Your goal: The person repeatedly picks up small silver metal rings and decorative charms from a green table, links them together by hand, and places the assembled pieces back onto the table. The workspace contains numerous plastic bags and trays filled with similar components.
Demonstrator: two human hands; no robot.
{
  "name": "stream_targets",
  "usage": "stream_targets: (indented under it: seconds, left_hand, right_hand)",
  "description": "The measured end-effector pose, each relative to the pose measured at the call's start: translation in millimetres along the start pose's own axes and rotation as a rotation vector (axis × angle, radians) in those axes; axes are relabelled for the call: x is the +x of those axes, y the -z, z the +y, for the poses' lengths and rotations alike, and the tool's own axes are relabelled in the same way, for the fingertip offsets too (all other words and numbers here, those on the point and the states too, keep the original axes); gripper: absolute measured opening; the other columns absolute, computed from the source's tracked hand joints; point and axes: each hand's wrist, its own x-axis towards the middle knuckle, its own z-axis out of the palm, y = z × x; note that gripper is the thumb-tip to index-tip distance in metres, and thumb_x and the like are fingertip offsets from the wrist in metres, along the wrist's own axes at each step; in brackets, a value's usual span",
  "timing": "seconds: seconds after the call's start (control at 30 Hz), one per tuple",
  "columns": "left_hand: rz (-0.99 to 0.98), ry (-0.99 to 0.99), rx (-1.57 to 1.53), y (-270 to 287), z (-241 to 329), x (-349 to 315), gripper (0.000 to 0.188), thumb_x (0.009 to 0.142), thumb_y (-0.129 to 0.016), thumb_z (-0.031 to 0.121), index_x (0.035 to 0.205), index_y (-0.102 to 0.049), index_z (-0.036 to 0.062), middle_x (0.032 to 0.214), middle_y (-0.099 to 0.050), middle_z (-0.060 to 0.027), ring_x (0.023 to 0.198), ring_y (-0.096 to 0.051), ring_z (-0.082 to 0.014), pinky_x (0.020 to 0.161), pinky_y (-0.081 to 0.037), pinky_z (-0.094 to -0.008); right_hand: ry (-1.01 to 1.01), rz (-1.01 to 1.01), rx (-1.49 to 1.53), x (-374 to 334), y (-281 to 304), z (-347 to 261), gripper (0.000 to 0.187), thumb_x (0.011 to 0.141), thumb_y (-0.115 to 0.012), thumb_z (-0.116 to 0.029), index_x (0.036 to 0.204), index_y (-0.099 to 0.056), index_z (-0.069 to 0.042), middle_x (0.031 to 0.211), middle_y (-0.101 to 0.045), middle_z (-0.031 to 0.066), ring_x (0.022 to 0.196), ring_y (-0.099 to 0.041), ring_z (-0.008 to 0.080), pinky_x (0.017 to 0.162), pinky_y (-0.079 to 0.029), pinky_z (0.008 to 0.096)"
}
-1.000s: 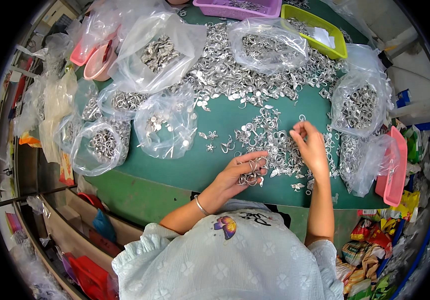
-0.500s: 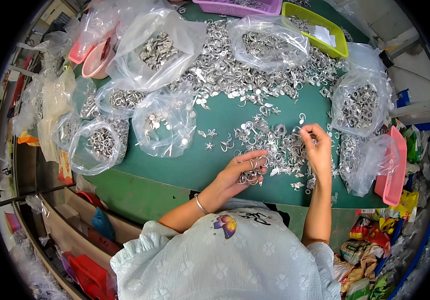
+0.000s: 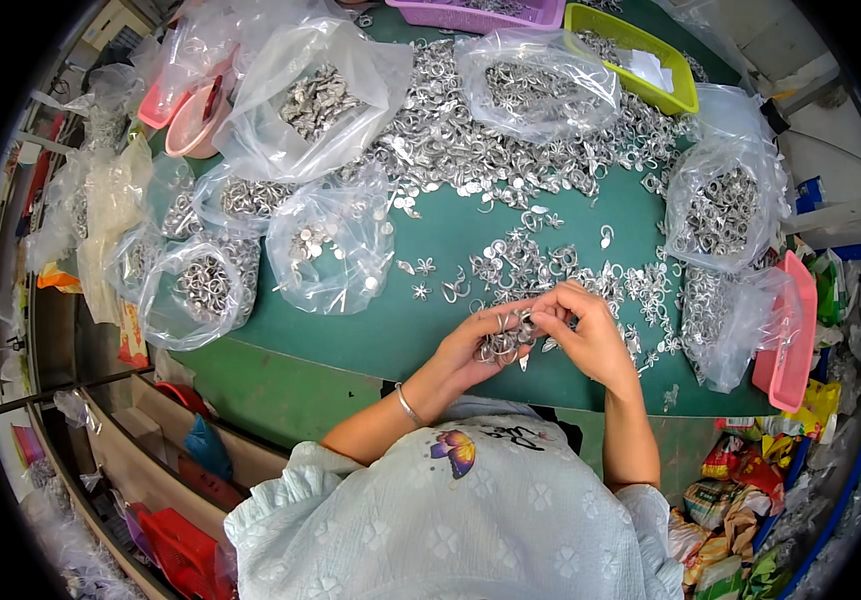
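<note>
A bunch of silver metal rings [image 3: 499, 346] lies in my left hand [image 3: 463, 357], whose fingers curl around them. My right hand [image 3: 583, 335] is closed in a pinch right against that bunch; a ring seems to be between its fingertips, partly hidden by them. Just beyond both hands, a loose spread of silver rings and small flower-shaped pieces [image 3: 521, 262] covers part of the green table [image 3: 351, 335]. One single ring [image 3: 607, 236] lies apart, farther off than my right hand.
A large heap of silver pieces [image 3: 451, 150] lies at the back. Around it stand open plastic bags of pieces [image 3: 321, 100], a purple basket [image 3: 421, 14] and a yellow-green basket [image 3: 686, 95]. A pink tray [image 3: 796, 330] is at the right edge, a pink bowl [image 3: 191, 130] at the left.
My right hand has moved left and nearer to me, from the loose pieces to my left hand, carrying what looks like a ring. My left hand has stayed in place.
</note>
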Motion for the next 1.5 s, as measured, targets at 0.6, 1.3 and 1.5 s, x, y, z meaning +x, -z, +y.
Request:
stream_targets:
  seconds: [0.6,1.3,1.5]
  left_hand:
    - [-0.134,0.014,0.325,-6.8,9.9,-20.3,0.028,0.078,-0.061,0.012,0.104,-0.053,0.0031,0.109,-0.051,-0.0147,0.093,-0.058,-0.0249,0.064,-0.053,-0.0274]
    - [0.026,-0.017,0.204,5.5,6.3,-66.9,0.018,0.077,-0.061,0.008,0.094,-0.055,0.005,0.106,-0.05,-0.0152,0.089,-0.058,-0.0233,0.062,-0.051,-0.0248]
    - [-0.004,-0.042,0.155,10.0,7.9,-71.5,0.018,0.077,-0.06,0.007,0.094,-0.055,0.0048,0.105,-0.05,-0.0151,0.09,-0.058,-0.0233,0.061,-0.052,-0.0247]
  right_hand:
    - [0.124,0.439,-0.805,75.2,-10.6,40.2,0.014,0.074,-0.063,-0.017,0.072,-0.06,-0.004,0.076,-0.055,0.0092,0.078,-0.05,0.0269,0.068,-0.036,0.038]
    - [0.192,0.186,-0.807,66.6,-69.4,9.4,0.011,0.077,-0.059,-0.007,0.082,-0.057,0.002,0.081,-0.048,0.0154,0.072,-0.05,0.0327,0.064,-0.04,0.0397]
    - [-0.169,0.021,0.911,62.9,-34.3,11.7,0.006,0.079,-0.059,-0.007,0.079,-0.053,-0.004,0.074,-0.053,0.0045,0.058,-0.047,0.0098,0.052,-0.038,0.0241]
